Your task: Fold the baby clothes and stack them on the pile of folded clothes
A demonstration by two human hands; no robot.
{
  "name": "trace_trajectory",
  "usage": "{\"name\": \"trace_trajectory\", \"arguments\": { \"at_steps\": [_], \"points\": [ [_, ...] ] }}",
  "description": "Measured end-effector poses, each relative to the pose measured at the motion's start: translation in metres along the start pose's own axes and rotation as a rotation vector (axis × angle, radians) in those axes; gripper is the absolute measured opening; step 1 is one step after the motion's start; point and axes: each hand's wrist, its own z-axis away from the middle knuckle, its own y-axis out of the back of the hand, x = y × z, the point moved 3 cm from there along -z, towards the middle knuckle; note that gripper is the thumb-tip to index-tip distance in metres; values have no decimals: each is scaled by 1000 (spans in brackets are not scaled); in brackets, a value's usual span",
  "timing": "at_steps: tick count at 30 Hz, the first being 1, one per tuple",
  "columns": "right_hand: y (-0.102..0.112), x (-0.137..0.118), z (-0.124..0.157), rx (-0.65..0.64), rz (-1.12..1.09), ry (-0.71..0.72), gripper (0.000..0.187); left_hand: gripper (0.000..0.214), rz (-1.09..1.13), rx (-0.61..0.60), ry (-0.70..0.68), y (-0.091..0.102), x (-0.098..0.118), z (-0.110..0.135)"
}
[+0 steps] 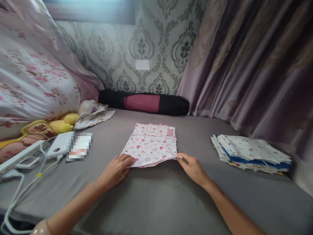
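A white garment (151,147) with pink hearts and small printed figures lies partly folded on the grey bed sheet in front of me. Its far end is folded over, and a plain pink patch shows at the right of that fold. My left hand (119,166) grips the near left corner, fingers on top and thumb side hidden. With thumb and fingers pinched, my right hand (194,168) holds the near right corner. The near edge between my hands is lifted slightly off the sheet.
A stack of folded cloths (251,151) lies to the right. On the left are a power strip (26,156), a white charger box (60,145) with cables, a blurred-out flat item (80,147), plush toys (58,124) and a crumpled cloth (95,118). A black-and-maroon bolster (144,102) rests against the wall.
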Motion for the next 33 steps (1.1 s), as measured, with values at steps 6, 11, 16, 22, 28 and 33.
{"name": "trace_trajectory", "arguments": {
  "at_steps": [6, 11, 16, 22, 28, 33],
  "points": [
    [-5, 9, 0, -59, -73, 87, 27, 40, 170, -7, 3, 4, -57, 19],
    [-1, 8, 4, -159, -77, 186, 29, 35, 463, -60, 48, 10, -74, 25],
    [14, 0, 5, -191, -14, 141, 30, 33, 555, 28, 111, 25, -68, 21],
    [26, -10, 16, -225, 20, 146, 31, 29, 572, -36, 140, 42, -56, 23],
    [26, -16, 38, -314, 6, 100, 28, 27, 574, -156, 231, 55, -36, 28],
    [19, -5, 24, -209, -37, -53, 30, 30, 669, 62, 386, 49, -37, 11]
  ]
}}
